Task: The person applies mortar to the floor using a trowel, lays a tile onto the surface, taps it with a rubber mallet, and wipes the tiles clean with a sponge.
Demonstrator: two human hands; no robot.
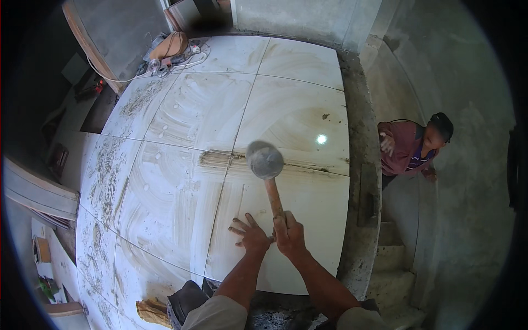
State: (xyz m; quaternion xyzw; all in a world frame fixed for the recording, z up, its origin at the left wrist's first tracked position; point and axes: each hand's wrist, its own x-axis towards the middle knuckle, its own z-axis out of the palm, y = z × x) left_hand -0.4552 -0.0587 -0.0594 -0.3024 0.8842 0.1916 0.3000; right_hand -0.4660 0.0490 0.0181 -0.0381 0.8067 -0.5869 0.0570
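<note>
Rubber head: the mallet [266,168] has a rounded grey head, dusty and blurred, on a plain wooden handle; the head hangs over the muddy joint between two tiles, and whether it touches cannot be told.
Right hand [289,234]: fingers closed tight round the lower end of the mallet handle, forearm coming in from the lower edge.
Left hand [250,234]: open and flat, fingers spread, palm pressed on the near tile [308,220] just beside the right hand; it holds nothing.
Near tile: large, pale cream, smeared with dried grey slurry in sweeping arcs; a brown wet streak runs along its far edge.
Tiled floor [187,126]: big square tiles of the same cream, with clumps of mortar crumbs scattered along the left rows.
Bare strip [360,165]: rough grey concrete along the right edge of the tiles.
Other person [412,148]: stands lower down at the right by the steps [393,258], in a maroon top, one hand raised.
Tools [170,49]: a tan object and a white cable lie at the far corner of the floor.
Crumpled paper [154,311]: brownish, by the near edge at lower left; no print can be made out.
</note>
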